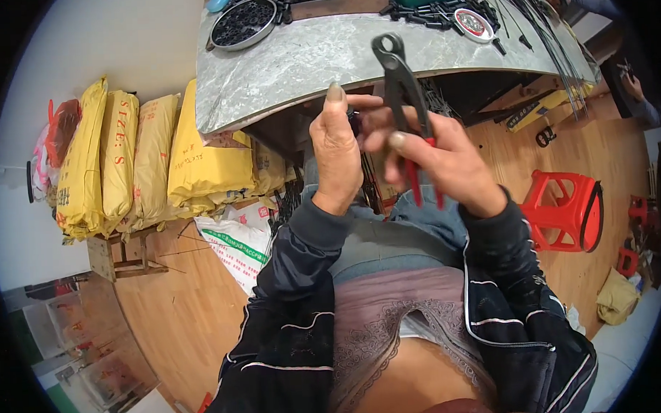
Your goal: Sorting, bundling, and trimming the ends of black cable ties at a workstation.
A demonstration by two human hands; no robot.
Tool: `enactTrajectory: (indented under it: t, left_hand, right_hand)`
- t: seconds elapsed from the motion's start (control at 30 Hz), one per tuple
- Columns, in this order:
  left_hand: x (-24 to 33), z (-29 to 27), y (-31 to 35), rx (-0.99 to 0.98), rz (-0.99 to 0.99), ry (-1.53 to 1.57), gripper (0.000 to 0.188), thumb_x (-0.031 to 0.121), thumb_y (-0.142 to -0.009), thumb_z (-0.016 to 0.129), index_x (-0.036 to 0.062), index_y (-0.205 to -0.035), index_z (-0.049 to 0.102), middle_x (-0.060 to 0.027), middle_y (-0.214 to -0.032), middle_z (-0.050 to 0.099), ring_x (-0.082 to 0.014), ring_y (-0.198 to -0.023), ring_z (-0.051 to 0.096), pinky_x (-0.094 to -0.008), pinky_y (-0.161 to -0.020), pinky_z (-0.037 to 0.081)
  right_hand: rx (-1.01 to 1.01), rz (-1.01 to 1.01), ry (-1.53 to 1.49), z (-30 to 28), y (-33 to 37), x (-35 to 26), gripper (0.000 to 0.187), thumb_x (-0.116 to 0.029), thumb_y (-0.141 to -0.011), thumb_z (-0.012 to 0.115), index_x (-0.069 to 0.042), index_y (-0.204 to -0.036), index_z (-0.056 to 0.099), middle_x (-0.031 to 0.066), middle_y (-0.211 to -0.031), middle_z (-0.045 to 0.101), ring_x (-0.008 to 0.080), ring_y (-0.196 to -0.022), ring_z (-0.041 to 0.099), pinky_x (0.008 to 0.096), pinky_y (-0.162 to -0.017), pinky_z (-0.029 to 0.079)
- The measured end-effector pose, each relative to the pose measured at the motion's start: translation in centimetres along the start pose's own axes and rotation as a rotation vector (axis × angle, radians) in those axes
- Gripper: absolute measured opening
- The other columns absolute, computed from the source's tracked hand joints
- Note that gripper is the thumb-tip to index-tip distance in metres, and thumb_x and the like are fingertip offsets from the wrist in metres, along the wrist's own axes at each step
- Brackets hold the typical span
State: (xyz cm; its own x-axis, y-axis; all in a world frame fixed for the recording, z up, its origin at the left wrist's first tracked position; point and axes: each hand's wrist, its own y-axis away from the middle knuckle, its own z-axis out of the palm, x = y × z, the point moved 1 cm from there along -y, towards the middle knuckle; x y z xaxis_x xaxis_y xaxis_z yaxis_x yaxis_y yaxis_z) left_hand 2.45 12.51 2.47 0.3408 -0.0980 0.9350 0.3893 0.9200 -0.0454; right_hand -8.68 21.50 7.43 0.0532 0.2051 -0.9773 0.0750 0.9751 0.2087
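Note:
My right hand (453, 162) is wrapped round a pair of pliers (406, 87) with dark jaws and red handles, the jaws pointing up and away from me. My left hand (336, 148) is close beside it, thumb raised and fingers curled. Between the two hands a small black piece (354, 122) shows in the fingers of my left hand, mostly hidden. The fingertips of my right hand reach towards that piece; whether they touch it I cannot tell. Both hands are just in front of the near edge of a grey marbled table (303, 58).
On the table are a round metal tray (235, 47) of small black parts, loose black bolt-like pieces (426, 17), a round red-and-white tin (474, 25) and long black rods (539, 24). Yellow sacks (117, 156) stand left, a red stool (560, 213) right. Another person's hand (632, 87) shows far right.

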Motion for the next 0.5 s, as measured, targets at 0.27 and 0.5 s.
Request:
enactTrajectory:
  t: [0.27, 0.5]
  left_hand:
    - [0.6, -0.6, -0.9, -0.052, -0.178, 0.036, 0.069, 0.059, -0.096, 0.034, -0.0004, -0.078, 0.065, 0.0004, -0.057, 0.053, -0.0041, -0.046, 0.037, -0.0205, -0.043, 0.028]
    - [0.2, -0.7, -1.0, -0.125, -0.180, -0.007, 0.071, 0.060, -0.096, 0.032, 0.0009, -0.073, 0.064, 0.0005, -0.057, 0.054, -0.0041, -0.045, 0.037, -0.0208, -0.042, 0.026]
  right_hand:
    - [-0.312, 0.320, -0.059, -2.0, 2.0, 0.2, 0.041, -0.006, -0.093, 0.052, 0.006, -0.131, 0.042, 0.0161, -0.104, 0.063, 0.0199, -0.079, 0.066, 0.0298, -0.066, 0.056]
    - [-0.353, 0.441, -0.113, -2.9, 2.5, -1.3, 0.038, -0.009, -0.095, 0.051, 0.004, -0.130, 0.041, 0.0180, -0.105, 0.063, 0.0226, -0.082, 0.067, 0.0317, -0.066, 0.056]
